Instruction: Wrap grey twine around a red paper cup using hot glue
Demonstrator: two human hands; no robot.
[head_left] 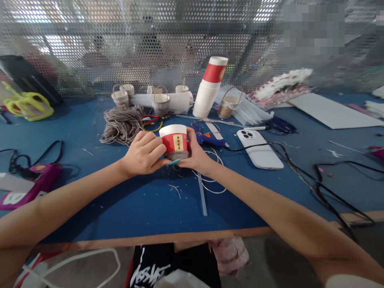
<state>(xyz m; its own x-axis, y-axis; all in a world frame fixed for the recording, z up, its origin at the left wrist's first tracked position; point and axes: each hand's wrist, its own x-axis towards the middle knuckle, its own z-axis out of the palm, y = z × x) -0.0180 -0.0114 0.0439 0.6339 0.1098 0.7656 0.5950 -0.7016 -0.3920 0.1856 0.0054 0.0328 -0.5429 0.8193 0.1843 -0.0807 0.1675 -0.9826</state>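
Between my hands is a red and white paper cup [178, 143], roughly upright, with grey cord [177, 155] wound round its lower part. My right hand [198, 156] wraps round the cup's right side and base. Curled against the left side are the fingers of my left hand [147, 152], its thumb reaching under the bottom edge; whether cord is pinched there I cannot tell. A teal bit shows at the thumb tips. Just behind lies a heap of grey cord [121, 126]. To the right is a blue glue gun [207, 138], partly behind my right hand.
A leaning stack of paper cups [208, 92] stands at the back, with several small handled buckets [161, 104] nearby. A white phone [259, 150] and black cables lie at right. A glue stick [202, 196] lies in front; a purple tool [45, 182] and yellow-handled scissors [28, 106] are at left.
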